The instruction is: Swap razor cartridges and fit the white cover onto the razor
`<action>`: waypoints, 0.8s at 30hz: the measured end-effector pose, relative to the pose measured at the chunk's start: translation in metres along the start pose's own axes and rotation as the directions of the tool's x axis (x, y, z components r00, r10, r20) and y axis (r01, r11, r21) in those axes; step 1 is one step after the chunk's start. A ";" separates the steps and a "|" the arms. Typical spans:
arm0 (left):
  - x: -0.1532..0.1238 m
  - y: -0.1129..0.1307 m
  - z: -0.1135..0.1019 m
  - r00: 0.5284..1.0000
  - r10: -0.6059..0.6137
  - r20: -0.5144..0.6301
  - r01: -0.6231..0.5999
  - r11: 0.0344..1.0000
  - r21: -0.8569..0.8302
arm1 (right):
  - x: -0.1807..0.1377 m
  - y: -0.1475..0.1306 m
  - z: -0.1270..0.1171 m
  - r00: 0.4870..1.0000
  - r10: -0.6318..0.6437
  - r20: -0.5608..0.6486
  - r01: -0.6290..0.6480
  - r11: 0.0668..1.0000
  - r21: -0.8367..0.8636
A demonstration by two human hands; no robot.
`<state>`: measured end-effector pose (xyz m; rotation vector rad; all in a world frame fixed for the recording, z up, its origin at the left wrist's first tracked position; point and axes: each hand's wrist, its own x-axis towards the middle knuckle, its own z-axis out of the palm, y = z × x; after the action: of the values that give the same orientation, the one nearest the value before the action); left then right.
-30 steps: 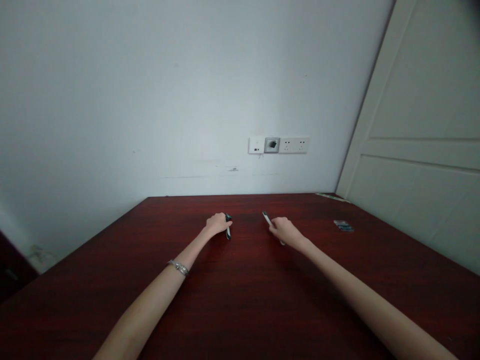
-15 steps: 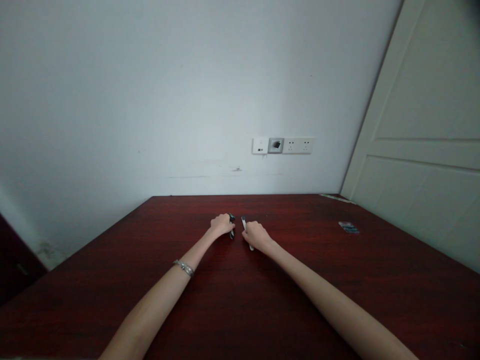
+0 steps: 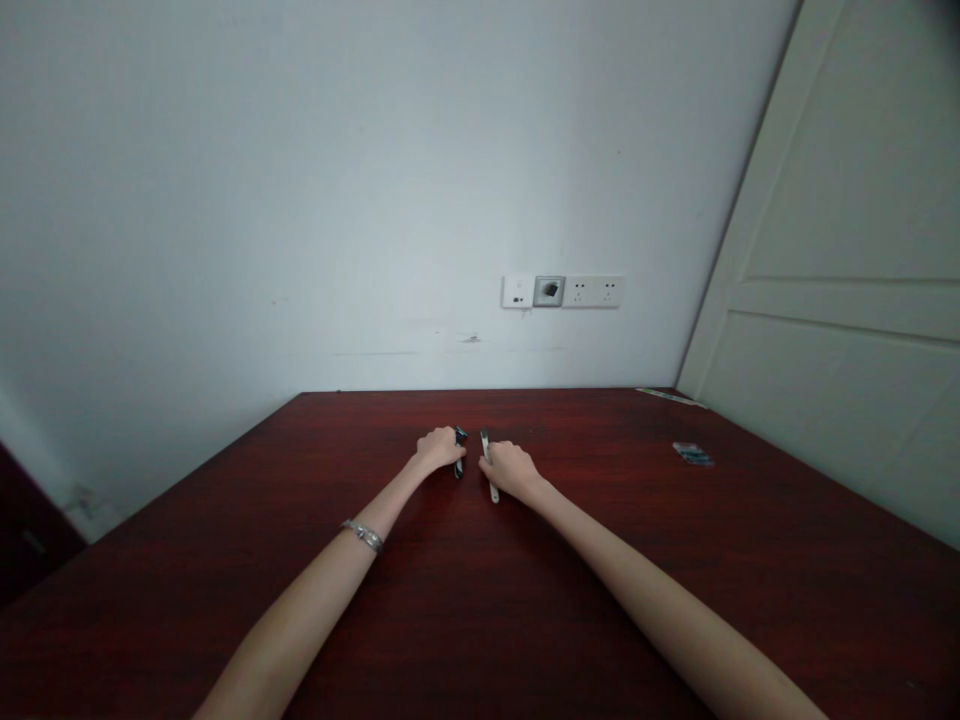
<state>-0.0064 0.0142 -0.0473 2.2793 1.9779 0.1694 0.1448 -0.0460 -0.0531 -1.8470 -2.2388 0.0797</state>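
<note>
Both my arms reach far out over a dark red wooden table [image 3: 480, 620]. My left hand [image 3: 439, 448], with a silver bracelet [image 3: 361, 535] on its wrist, is closed round a small dark object [image 3: 458, 452] with a teal end. My right hand [image 3: 508, 468] is closed on a thin pale stick-like object [image 3: 487, 462] whose ends stick out past the fingers. The two hands lie close together near the middle of the table, with the two objects almost side by side.
A small blue packet [image 3: 691, 453] lies on the table at the right. A flat strip [image 3: 670, 396] rests at the far right corner. A white wall with a row of sockets [image 3: 562, 291] stands behind, and a white door [image 3: 847, 300] is at the right.
My right hand has slid left with the pale object until it came close to my left hand. My left hand has stayed where it was.
</note>
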 end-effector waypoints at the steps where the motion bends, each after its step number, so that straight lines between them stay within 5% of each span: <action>1: 0.000 -0.001 0.000 1.000 0.002 -0.003 -0.002 1.000 -0.002 | 0.000 0.004 -0.002 1.000 0.004 -0.021 -0.004 1.000 -0.006; 7: 0.008 -0.014 -0.007 0.999 -0.035 -0.012 0.034 0.997 -0.072 | -0.006 0.071 -0.026 0.981 0.022 -0.194 -0.010 0.998 0.061; 15: 0.030 -0.046 -0.006 1.000 0.003 0.003 -0.001 0.912 -0.409 | -0.039 0.243 -0.040 0.912 0.125 -0.390 -0.111 0.992 0.058; 20: 0.042 -0.063 0.007 0.999 0.011 0.037 0.009 0.857 -0.515 | -0.072 0.324 -0.038 0.858 0.290 -0.424 -0.277 0.956 0.094; 24: 0.043 -0.068 0.011 0.997 0.060 0.037 -0.031 0.842 -0.539 | -0.088 0.353 -0.038 0.851 0.374 -0.369 -0.346 0.928 0.142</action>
<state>-0.0648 0.0661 -0.0691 1.9333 1.5830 0.5842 0.5076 -0.0651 -0.0971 -2.0120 -1.5886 -0.1339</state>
